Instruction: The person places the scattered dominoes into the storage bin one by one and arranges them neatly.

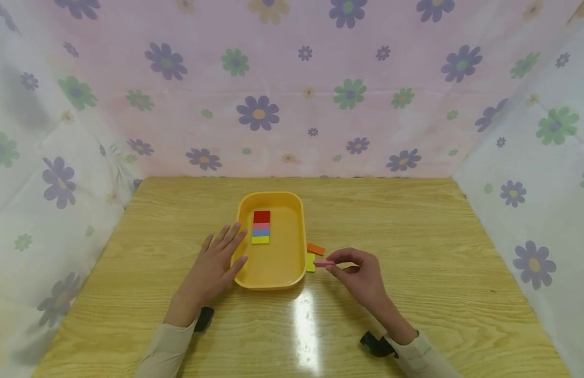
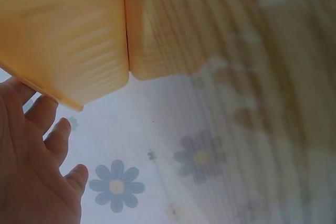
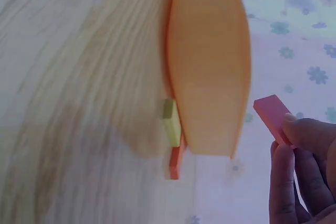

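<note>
A yellow tray point(image 1: 299, 231) sits mid-table and holds a column of flat blocks point(image 1: 261, 227): red, pink, blue, yellow. My left hand point(image 1: 216, 265) rests flat, fingers straight, against the tray's left rim point(image 2: 63, 40). My right hand point(image 1: 358, 273) pinches a pink block point(image 1: 323, 263) between thumb and fingers just right of the tray; the right wrist view shows the same pink block point(image 3: 272, 117) lifted off the table. A yellow block point(image 1: 310, 262) and an orange block point(image 1: 315, 249) lie on the table beside the tray's right wall, also seen as the yellow block point(image 3: 170, 122) and orange block point(image 3: 176, 162).
The wooden table point(image 1: 415, 252) is enclosed by flowered cloth walls point(image 1: 292, 89) at the back and both sides. A glare spot lies on the wood in front of the tray.
</note>
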Demonstrator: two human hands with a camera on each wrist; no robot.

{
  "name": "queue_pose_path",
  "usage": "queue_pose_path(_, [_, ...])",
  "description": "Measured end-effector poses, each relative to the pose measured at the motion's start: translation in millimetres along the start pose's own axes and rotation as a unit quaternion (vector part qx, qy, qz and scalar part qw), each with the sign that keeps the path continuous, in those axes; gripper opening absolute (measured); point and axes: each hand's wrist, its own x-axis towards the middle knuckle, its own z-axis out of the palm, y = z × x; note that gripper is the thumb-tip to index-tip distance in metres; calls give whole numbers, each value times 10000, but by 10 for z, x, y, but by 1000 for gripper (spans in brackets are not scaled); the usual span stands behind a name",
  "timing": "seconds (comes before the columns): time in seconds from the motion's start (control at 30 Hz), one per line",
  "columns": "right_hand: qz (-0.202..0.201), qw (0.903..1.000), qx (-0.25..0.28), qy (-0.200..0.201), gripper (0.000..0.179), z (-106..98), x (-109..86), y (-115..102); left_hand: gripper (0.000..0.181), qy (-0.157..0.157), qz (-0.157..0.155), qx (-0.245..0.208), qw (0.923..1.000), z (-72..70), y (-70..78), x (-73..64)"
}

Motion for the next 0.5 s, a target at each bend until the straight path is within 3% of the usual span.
queue_pose_path(0.07, [-174,9998,92,99,17,8,6,-50,63,-5,-4,-5,10000,3,-3,0])
queue_pose_path(0.2, [-151,9991,263,288,15,21,43,-149,63,-10,8,-36,10000,9,-9,3])
queue_pose_path(0.33, [139,9959,620,650,14,85,134,-206,63,-31,10,2,10000,12,-18,8])
queue_pose_path(0.5, [616,9852,1258,985,19,211,308,-315,63,-68,-14,58,10000,14,-23,12])
